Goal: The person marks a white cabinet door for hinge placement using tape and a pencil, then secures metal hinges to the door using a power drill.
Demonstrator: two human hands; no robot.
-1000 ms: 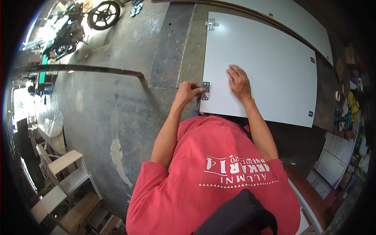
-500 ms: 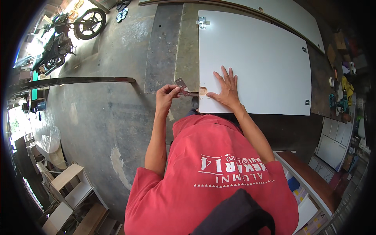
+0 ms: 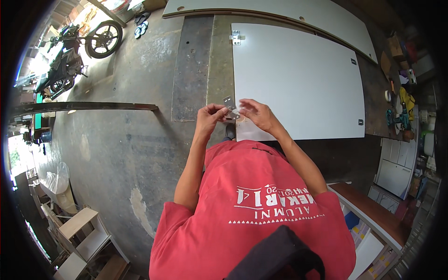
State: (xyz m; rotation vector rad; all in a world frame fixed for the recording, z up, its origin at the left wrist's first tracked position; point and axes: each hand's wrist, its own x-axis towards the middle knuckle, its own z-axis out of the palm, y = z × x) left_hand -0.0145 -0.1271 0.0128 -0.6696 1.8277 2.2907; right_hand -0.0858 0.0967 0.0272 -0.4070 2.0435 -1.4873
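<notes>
A metal cabinet hinge (image 3: 229,101) is pinched between the thumb and fingers of my left hand (image 3: 211,117), just off the left edge of a white door panel (image 3: 298,84). My right hand (image 3: 259,115) is closed with curled fingers at the hinge's right side, beside a small pale bit. Whether it grips that bit or the hinge itself, I cannot tell. Below the hands, a round hinge hole (image 3: 241,119) in the panel is partly covered. Another hinge (image 3: 236,38) is mounted at the panel's far left corner.
Two small black fittings (image 3: 353,61) sit along the panel's right edge. Another long white panel (image 3: 280,9) lies beyond. Tape and a teal power drill (image 3: 402,119) are at the right. A dark beam (image 3: 88,107) extends in from the left, with a motorcycle (image 3: 65,60) behind it.
My right hand has lifted off the panel and moved left to the hinge. The left hand has brought the hinge slightly right, toward it. The whole view has shifted a little.
</notes>
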